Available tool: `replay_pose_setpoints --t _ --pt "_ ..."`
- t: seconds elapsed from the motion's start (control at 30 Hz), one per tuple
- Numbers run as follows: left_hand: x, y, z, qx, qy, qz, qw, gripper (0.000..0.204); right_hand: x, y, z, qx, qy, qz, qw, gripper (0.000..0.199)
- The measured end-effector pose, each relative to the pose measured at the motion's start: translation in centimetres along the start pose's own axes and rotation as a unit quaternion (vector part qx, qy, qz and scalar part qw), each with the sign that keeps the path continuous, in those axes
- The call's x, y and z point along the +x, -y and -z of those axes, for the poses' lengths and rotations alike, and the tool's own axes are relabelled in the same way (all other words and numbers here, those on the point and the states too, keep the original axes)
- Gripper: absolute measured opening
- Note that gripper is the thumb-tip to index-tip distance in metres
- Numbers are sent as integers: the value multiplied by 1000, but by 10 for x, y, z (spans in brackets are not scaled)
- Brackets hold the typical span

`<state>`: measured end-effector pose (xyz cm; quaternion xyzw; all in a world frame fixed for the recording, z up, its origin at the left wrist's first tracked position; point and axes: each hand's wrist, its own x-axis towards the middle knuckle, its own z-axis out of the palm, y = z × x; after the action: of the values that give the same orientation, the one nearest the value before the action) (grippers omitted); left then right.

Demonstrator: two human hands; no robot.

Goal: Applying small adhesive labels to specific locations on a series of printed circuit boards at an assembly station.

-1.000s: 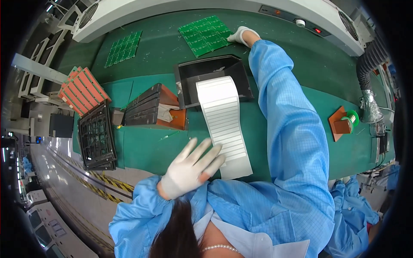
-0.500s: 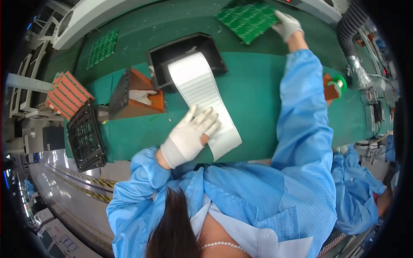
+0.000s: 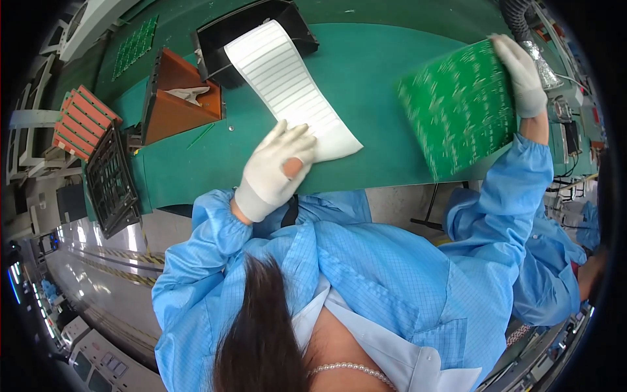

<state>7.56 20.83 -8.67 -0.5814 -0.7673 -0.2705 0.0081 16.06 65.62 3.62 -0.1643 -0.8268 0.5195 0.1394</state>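
Observation:
My right hand (image 3: 522, 75), in a white glove, grips the far right edge of a green circuit board panel (image 3: 457, 108). The panel is tilted and slightly blurred over the right part of the bench. My left hand (image 3: 275, 163), gloved in white with a patch of bare skin showing at the thumb, lies on the near end of a white label strip (image 3: 294, 81). Its fingers are stretched out and flat. The strip has rows of narrow labels and curls up at its far end, in front of a black bin (image 3: 300, 26).
An orange-brown open bin (image 3: 157, 108) with white cloth inside stands at the left. Beyond it lies another green board (image 3: 136, 46). Black slotted racks (image 3: 114, 183) and red-orange boards (image 3: 85, 124) sit at the left edge. A flexible duct (image 3: 539, 62) hangs far right, near a co-worker's blue sleeve (image 3: 548, 274).
My right hand has brought the green board from the far side of the bench nearer and to the right. My left hand stays on the label strip. The whole view has shifted.

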Motion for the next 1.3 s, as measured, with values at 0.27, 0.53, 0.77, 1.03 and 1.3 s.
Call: replay_pose_setpoints --t 0.27,0.53,0.77,1.03,1.3 --pt "30 -24 93 -505 -372 309 714 36 39 0 -125 -146 368 107 912 35" --pt "42 12 92 -556 -273 345 706 35 32 12 -177 -243 172 350 888 28" --pt "51 2 78 -541 -212 345 737 31 -74 59 -210 19 160 136 978 52" --pt "38 -27 62 -490 -261 289 780 50 -96 20 -232 234 13 110 966 59" --pt "34 -31 57 -460 -193 320 806 39 -98 44 -223 -163 -66 251 952 37"
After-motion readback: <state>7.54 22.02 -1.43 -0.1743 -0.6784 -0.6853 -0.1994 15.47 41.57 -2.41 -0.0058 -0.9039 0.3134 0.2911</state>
